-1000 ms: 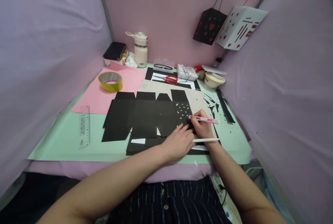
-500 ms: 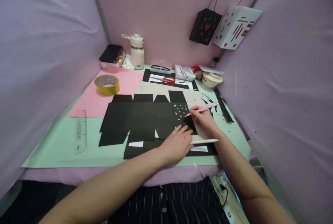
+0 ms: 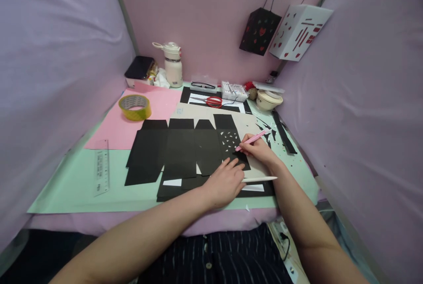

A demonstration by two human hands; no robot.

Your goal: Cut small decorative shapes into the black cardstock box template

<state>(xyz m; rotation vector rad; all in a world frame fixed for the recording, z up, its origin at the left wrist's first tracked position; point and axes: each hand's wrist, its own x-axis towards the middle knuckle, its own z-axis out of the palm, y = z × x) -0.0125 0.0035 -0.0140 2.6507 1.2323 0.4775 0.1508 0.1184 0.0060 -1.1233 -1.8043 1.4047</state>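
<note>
My right hand is closed around a slim pink craft knife, its tip down on the right panel of a black card cutout. Small shapes are cut through that panel, and pale board shows in the holes. My left hand lies flat with fingers spread over the card's lower right edge. A white pen-like stick sticks out from beside the left thumb, pointing right; its other end is hidden under the hand. The card has flaps along its top and bottom and rests partly on a beige board.
A yellow tape roll sits on pink paper; a clear ruler lies at left. Red-handled scissors, markers, a bottle and a bowl stand behind. Black scraps lie right. Paper lanterns hang above.
The craft knife's tip has shifted slightly down and its rear end has tilted up and left, with my right hand turning a little. My left hand stays in place.
</note>
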